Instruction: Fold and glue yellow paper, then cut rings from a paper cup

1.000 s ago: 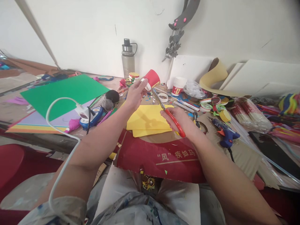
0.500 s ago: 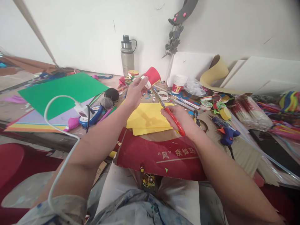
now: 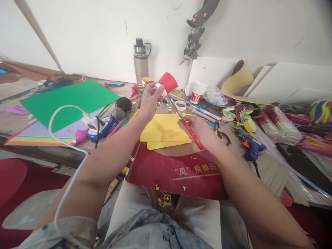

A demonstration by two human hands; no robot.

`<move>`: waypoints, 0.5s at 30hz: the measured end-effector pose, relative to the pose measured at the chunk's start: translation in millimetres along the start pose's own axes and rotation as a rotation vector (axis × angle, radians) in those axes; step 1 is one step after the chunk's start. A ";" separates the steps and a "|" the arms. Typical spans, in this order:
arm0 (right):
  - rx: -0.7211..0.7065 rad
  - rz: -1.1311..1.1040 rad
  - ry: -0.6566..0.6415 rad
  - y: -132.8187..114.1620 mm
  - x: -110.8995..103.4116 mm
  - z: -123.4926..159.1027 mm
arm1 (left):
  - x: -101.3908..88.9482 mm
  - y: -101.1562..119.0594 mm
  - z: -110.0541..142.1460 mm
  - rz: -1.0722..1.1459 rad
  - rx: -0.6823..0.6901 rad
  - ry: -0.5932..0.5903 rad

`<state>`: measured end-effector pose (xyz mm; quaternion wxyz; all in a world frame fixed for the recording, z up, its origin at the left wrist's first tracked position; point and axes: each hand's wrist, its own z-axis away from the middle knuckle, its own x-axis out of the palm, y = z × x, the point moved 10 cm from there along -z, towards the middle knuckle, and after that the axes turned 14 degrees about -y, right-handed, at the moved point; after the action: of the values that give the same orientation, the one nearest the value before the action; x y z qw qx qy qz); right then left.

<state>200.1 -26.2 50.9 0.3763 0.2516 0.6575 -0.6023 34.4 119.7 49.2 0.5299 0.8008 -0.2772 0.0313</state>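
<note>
My left hand (image 3: 148, 101) is raised above the table and closed on a red paper cup (image 3: 166, 83), held tilted with its white rim toward me. My right hand (image 3: 198, 129) grips red-handled scissors (image 3: 187, 126); their blades point up and left toward the cup, with the tips a short way below it. Under both hands lie yellow paper sheets (image 3: 162, 133) on a red printed cardboard piece (image 3: 178, 169).
A green sheet (image 3: 67, 98) and stacked coloured paper lie at left beside a blue glue gun with a white cable (image 3: 64, 152). A grey water bottle (image 3: 140, 62), stacked paper cups (image 3: 198, 92), tape rolls, another blue glue gun (image 3: 250, 147) and bagged sticks (image 3: 276, 126) crowd the back and right.
The scissors and my right hand have dropped slightly and drawn back from the cup. My left hand has tipped the red cup a little higher.
</note>
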 end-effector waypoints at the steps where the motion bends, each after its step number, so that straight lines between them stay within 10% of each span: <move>1: -0.016 0.000 0.011 -1.5 -1.4 1.0 | -1.6 -0.1 -0.5 0.009 -0.022 0.011; 15: -0.092 -0.320 -0.086 -2.0 13.3 3.3 | 4.5 -15.6 2.1 0.028 -0.201 -0.058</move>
<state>191.3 -31.3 41.5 0.3147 0.1002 0.6993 -0.6339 45.1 120.4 36.9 0.5988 0.7402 -0.3054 -0.0123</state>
